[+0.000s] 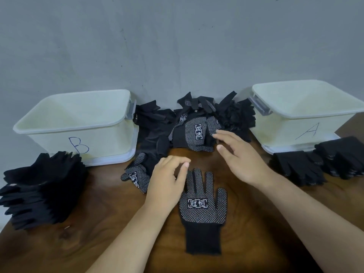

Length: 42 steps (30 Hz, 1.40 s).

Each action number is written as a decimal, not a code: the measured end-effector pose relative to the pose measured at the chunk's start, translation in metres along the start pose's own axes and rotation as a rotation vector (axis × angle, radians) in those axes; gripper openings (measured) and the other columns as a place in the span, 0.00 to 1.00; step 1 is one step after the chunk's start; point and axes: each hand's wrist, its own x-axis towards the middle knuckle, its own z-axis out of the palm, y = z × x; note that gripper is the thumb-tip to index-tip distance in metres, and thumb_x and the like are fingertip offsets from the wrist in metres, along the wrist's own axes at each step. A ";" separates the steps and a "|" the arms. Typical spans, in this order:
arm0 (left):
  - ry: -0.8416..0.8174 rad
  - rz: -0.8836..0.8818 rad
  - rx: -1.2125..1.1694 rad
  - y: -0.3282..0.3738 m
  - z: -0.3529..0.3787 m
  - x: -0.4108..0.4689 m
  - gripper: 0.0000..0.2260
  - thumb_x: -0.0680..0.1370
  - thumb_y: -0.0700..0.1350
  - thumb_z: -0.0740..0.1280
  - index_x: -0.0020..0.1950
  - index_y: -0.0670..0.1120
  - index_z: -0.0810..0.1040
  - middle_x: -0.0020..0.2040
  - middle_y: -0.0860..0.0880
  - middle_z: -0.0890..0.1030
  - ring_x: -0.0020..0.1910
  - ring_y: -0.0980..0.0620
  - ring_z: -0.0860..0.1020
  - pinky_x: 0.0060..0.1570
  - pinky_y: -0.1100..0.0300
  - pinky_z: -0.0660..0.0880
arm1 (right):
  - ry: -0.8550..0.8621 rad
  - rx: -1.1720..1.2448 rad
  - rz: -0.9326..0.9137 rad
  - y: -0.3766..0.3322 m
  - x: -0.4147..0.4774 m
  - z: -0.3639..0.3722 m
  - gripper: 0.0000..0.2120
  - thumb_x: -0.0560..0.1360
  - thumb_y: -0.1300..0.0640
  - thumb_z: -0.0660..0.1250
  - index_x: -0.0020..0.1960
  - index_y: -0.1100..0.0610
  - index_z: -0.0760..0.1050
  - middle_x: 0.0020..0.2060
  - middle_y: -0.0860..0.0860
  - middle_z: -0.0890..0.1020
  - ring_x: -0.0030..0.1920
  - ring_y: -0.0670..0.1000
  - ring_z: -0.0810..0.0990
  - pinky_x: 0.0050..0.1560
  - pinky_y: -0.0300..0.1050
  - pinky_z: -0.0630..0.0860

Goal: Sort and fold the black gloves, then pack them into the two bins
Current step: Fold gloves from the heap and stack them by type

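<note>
A single dotted black glove (202, 210) lies flat on the brown wooden surface (256, 223) at lower centre, palm side up. Its fingers point toward the top of the frame and its plain cuff toward the bottom.

The left hand (169, 179) sits over the upper left edge of this glove with its fingers loosely curled. Nothing shows between them, and whether the thumb touches the glove's outermost finger cannot be told. That hand partly covers a second dotted glove (136, 175) lying crooked just to its left.

The right hand (242, 158) is spread flat, fingers apart. Its fingertips are at the near edge of the loose pile of gloves (197, 123) heaped against the grey wall (177, 46) at centre.

The pile fills the gap between the two pale bins, spilling against both. The bin marked B (78, 123) is at the left and the bin marked A (307, 109) at the right.

In front of bin B, at lower left, a tall stack of plain black gloves (43, 190) hides that bin's lower corner. In front of bin A, at the right edge, two lower stacks (299, 168) lie side by side and cover part of its base.
</note>
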 end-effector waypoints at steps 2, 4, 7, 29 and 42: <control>0.035 -0.014 -0.069 -0.002 -0.001 0.003 0.07 0.84 0.49 0.69 0.58 0.57 0.85 0.53 0.65 0.82 0.58 0.60 0.77 0.57 0.70 0.70 | 0.010 -0.044 -0.039 -0.012 0.021 0.002 0.20 0.87 0.53 0.62 0.78 0.48 0.74 0.77 0.39 0.71 0.73 0.34 0.65 0.65 0.19 0.54; 0.078 -0.071 -0.153 -0.004 -0.003 0.006 0.06 0.83 0.48 0.71 0.56 0.58 0.86 0.51 0.66 0.83 0.58 0.60 0.78 0.56 0.72 0.70 | 0.062 -0.095 -0.092 -0.026 0.046 0.005 0.19 0.86 0.57 0.64 0.76 0.53 0.77 0.74 0.45 0.77 0.72 0.41 0.71 0.68 0.19 0.54; 0.108 -0.148 -0.241 -0.006 -0.002 0.010 0.03 0.81 0.49 0.74 0.49 0.58 0.86 0.47 0.65 0.83 0.54 0.59 0.79 0.55 0.66 0.74 | 0.158 -0.278 -0.203 -0.046 0.089 0.009 0.17 0.84 0.58 0.66 0.71 0.52 0.81 0.68 0.48 0.81 0.69 0.53 0.76 0.73 0.46 0.69; 0.142 -0.171 -0.314 -0.005 -0.005 0.010 0.09 0.81 0.53 0.71 0.42 0.56 0.77 0.44 0.60 0.80 0.52 0.57 0.77 0.55 0.48 0.76 | 0.053 -0.029 -0.039 -0.141 0.189 -0.082 0.08 0.80 0.49 0.74 0.48 0.53 0.81 0.37 0.46 0.81 0.36 0.45 0.76 0.40 0.42 0.71; 0.293 -0.043 -0.547 0.036 -0.047 0.018 0.04 0.84 0.50 0.66 0.53 0.55 0.81 0.51 0.54 0.83 0.54 0.48 0.81 0.58 0.45 0.77 | -0.157 -0.119 -0.143 -0.166 0.110 -0.127 0.13 0.74 0.45 0.80 0.43 0.54 0.87 0.38 0.54 0.86 0.34 0.45 0.78 0.41 0.42 0.74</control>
